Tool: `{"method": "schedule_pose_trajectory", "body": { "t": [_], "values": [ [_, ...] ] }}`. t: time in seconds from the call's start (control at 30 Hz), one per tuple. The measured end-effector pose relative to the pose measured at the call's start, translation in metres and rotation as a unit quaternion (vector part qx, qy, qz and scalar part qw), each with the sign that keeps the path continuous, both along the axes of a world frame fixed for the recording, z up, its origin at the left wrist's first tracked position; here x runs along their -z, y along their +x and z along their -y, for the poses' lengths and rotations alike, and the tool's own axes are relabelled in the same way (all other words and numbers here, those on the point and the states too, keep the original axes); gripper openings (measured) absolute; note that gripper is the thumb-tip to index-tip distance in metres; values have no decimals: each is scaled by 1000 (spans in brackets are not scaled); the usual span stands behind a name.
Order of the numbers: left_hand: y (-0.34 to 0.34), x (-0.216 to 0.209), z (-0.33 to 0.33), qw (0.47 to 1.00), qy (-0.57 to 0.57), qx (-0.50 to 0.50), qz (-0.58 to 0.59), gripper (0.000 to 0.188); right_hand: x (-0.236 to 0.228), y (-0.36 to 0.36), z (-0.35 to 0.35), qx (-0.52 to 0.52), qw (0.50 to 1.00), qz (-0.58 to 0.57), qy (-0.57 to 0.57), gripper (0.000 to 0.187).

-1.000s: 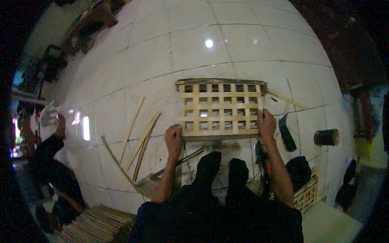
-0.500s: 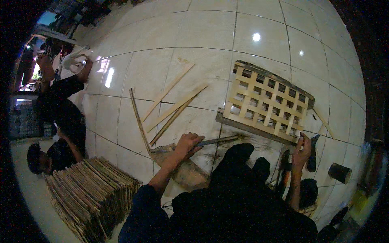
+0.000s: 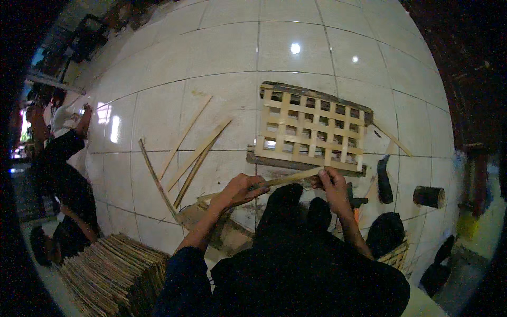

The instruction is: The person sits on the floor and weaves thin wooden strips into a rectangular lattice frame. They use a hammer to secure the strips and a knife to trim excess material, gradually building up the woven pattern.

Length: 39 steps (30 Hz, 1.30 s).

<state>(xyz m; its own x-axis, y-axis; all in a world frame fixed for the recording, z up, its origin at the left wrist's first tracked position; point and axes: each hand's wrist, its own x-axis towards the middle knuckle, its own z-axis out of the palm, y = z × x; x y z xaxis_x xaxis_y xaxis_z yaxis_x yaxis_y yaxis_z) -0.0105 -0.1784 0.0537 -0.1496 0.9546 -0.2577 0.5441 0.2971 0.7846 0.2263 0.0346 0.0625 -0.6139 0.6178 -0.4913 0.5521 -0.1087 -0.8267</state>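
Note:
My left hand (image 3: 244,190) is closed around a thin bamboo strip (image 3: 293,176), held roughly level just in front of my feet. At the strip's right end, my right hand (image 3: 334,187) pinches it between thumb and fingers. Just beyond lies an open-weave bamboo lattice panel (image 3: 316,127) on the tiles, with a dark wooden bar (image 3: 306,163) along its near edge and another bar (image 3: 322,93) along its far edge. Close by my right hand is a dark hammer-like tool (image 3: 359,202), partly hidden by the forearm.
Several loose bamboo strips (image 3: 199,155) lie on the tiled floor at left. A tall stack of bamboo panels (image 3: 113,272) stands lower left, near another person (image 3: 66,174). On the right are a black-handled tool (image 3: 384,182) and a dark cylinder (image 3: 429,196). A board (image 3: 227,235) lies beneath my left arm.
My right hand has left the panel's near right corner, moved left and taken hold of the strip's end. My left hand keeps its grip. The whole view has shifted, moving the scene leftward.

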Motion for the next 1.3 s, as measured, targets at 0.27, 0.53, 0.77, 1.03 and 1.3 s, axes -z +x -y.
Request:
{"method": "schedule_pose_trajectory", "body": {
  "t": [0.27,0.53,0.77,1.03,1.3],
  "values": [
    [12,9,-27,998,42,-45,-8,29,7,12,-4,207,928,-181,-253,35],
    [29,-1,-38,978,41,0,-206,28,17,16,-2,224,911,-216,-271,34],
    [22,-7,-34,931,228,-150,-241,46,15,36,-5,338,899,-173,-217,38],
    [5,-6,-9,669,198,-585,415,55,30,56,-18,328,909,-177,-188,42],
    [11,-45,-40,741,190,-393,510,55,-15,66,-47,104,937,20,332,43]
  ]
}}
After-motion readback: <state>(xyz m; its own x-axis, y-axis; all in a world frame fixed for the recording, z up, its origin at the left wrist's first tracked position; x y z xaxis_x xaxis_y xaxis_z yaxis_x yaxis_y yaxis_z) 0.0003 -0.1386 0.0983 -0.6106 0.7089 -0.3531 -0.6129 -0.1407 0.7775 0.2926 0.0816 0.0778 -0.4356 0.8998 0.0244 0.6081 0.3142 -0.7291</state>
